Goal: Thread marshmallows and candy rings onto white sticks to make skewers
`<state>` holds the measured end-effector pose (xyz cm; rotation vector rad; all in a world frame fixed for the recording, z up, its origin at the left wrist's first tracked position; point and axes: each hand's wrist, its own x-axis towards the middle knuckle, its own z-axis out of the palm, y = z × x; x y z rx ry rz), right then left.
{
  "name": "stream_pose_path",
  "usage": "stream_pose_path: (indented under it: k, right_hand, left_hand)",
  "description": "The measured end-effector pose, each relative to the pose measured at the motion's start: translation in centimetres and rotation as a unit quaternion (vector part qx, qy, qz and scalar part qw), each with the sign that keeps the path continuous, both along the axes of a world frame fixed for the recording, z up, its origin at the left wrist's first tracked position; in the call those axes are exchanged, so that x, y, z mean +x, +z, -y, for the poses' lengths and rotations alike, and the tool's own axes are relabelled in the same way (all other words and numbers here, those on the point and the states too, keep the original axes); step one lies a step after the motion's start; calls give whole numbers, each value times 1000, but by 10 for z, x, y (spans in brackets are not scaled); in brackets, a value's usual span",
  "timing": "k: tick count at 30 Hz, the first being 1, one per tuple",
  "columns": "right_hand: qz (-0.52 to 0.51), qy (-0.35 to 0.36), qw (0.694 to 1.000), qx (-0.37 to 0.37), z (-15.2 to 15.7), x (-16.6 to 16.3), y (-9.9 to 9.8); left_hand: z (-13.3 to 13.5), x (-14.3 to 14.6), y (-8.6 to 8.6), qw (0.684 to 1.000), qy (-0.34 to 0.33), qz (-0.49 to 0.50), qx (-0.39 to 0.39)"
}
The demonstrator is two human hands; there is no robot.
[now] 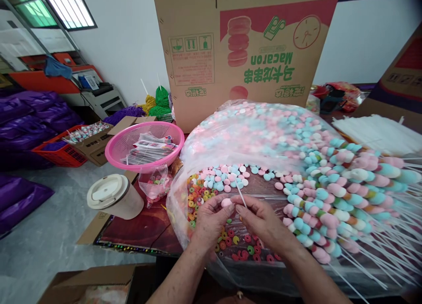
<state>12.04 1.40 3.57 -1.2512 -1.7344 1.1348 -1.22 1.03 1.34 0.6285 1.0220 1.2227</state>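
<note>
A pink marshmallow is pinched between the thumb and fingers of my left hand. Close beside it, my right hand has its fingers closed on a thin white stick, which leans up and to the left. Loose pink, blue and white marshmallows lie just beyond my hands. Colourful gummy rings are left of my left hand, and more red gummy rings lie below. To the right is a heap of finished marshmallow skewers, their sticks pointing right.
A clear plastic sheet covers a large marshmallow pile. Behind stands a tall cardboard box. On the left are a pink basket holding wrappers and a lidded white cup. White sticks or sleeves lie at right.
</note>
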Motion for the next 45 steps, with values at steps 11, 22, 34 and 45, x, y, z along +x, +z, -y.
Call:
stream_pose_path:
  k: [11,22,34,45]
  right_hand:
    - [477,10,879,3,28,5,4]
    - [533,38,844,37,32,6,7]
    - [575,-5,817,29,39,-27,11]
    - [539,18,841,-52,34,-8,-11]
  left_hand:
    - [-2,-3,-2,998,36,-26,-46]
    - [0,-6,-4,996,33,-76,-45]
    - [12,2,-32,919,34,-376,111]
    - [14,12,-35,912,12,-403,81]
